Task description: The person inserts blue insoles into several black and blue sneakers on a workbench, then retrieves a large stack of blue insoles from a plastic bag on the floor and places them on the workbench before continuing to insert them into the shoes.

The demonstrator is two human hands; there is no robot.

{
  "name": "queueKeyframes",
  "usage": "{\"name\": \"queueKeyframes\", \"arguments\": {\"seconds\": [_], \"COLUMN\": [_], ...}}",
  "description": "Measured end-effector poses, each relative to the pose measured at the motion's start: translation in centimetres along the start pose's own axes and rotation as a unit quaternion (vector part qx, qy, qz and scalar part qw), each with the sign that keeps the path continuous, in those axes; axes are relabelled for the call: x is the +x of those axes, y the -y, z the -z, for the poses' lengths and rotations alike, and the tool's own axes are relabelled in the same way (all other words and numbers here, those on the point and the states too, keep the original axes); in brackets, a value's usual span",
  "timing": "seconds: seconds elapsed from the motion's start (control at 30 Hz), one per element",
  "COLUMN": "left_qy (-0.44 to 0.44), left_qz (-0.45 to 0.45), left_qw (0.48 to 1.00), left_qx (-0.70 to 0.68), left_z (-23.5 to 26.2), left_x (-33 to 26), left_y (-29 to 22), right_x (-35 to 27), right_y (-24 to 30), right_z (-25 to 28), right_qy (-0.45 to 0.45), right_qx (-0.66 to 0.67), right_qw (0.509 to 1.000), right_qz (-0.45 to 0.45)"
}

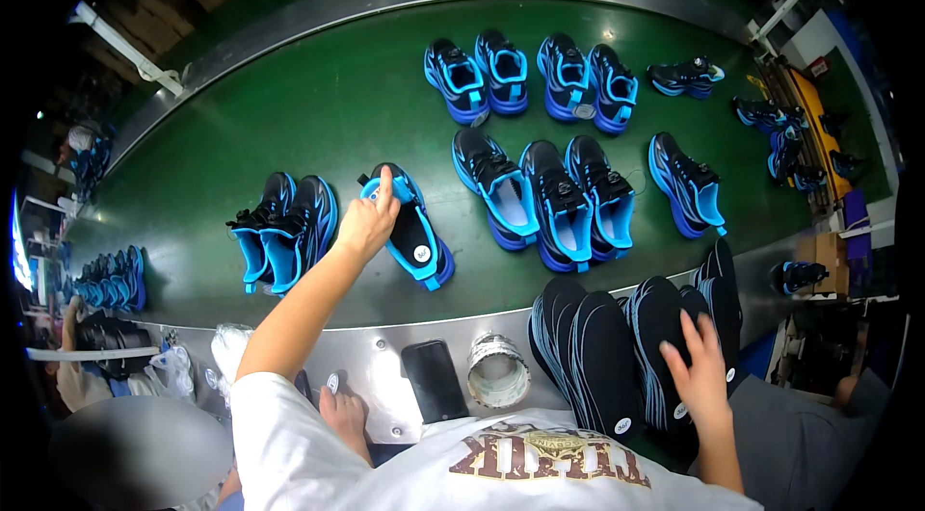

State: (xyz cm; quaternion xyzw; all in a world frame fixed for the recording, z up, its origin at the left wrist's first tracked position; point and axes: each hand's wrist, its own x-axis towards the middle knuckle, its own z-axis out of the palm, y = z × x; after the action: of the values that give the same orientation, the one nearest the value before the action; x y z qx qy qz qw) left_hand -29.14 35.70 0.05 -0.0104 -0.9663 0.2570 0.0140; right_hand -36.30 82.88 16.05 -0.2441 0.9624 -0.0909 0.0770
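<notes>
My left hand (pixel 366 222) reaches out over the green conveyor belt (pixel 337 106) and grips a blue and black sports shoe (pixel 416 236) by its collar, one finger lying along the top. That shoe lies at an angle beside a pair of the same shoes (pixel 284 227) to its left. My right hand (pixel 700 371) rests flat, fingers apart, on a stack of black insoles with blue lines (pixel 617 357) that leans over the belt's near metal rim by my body.
Several more blue and black shoes stand on the belt: three close together (pixel 554 198), one alone (pixel 686 183), pairs farther back (pixel 477 76). On the metal rim (pixel 376 357) lie a black phone (pixel 434 381) and a tape roll (pixel 498 371). More shoes sit at the left (pixel 111 282).
</notes>
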Motion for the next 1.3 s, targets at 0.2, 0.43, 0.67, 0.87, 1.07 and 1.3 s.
{"name": "queueKeyframes", "arguments": {"seconds": [0.2, 0.43, 0.67, 0.87, 1.07, 1.3], "left_qy": [0.013, -0.151, -0.291, -0.140, 0.050, 0.027], "left_qz": [0.037, 0.243, 0.283, 0.239, 0.267, 0.264], "left_qw": [0.992, 0.626, 0.745, 0.773, 0.673, 0.636], "left_qx": [-0.124, -0.726, -0.530, -0.571, -0.688, -0.724], "left_z": [4.7, 9.9, 7.0, 5.3, 3.5, 3.5], "left_x": [-0.6, 1.7, 7.7, 11.4, 11.5, 9.4], "left_y": [2.4, 2.4, -9.7, -7.9, -5.7, -7.3], "right_x": [-4.8, -3.5, 10.8, 19.4, 21.4, 18.7], "right_y": [0.0, -2.6, 2.9, 9.9, 14.2, 14.5], "right_z": [0.1, 2.5, 1.9, -1.3, -6.6, -16.4], "right_qy": [0.077, -0.068, 0.032, 0.360, 0.402, 0.088], "right_qx": [0.159, 0.055, 0.337, 0.422, 0.251, -0.062], "right_qw": [0.981, 0.996, 0.940, 0.831, 0.881, 0.953], "right_qz": [-0.085, -0.033, 0.046, -0.048, -0.004, 0.282]}}
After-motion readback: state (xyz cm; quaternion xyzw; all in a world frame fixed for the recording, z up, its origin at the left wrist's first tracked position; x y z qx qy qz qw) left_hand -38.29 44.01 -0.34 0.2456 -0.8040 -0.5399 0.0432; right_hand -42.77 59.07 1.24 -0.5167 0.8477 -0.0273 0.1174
